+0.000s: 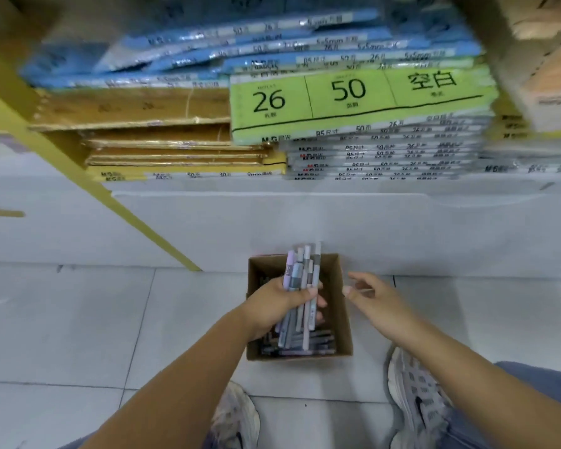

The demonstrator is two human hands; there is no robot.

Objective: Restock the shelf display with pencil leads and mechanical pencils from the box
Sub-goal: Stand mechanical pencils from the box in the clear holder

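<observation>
- The left hand, in the lower centre of the frame, grips a bundle of pencils, with fingers and thumb curled round it.
- The bundle points toward the top of the frame, its tips reaching past the far rim of the box.
- The box is open brown cardboard and sits on the floor in the lower centre, against the white base panel.
- More pencils lie in the box bottom, under the left hand.
- The right hand hovers just right of the box, its fingers loosely stretched toward the bundle but apart from it.
- A thin pale streak shows by its thumb; I cannot tell whether it pinches anything.
- A shelf fills the upper frame, with blurred blue pads on top.
- A green pad, printed 26 and 50, lies at right of centre, over a stack of grey pads.
- Brown packs lie to its left.
- A yellow post slants down the left side.
- Two shoes show at the bottom edge.
</observation>
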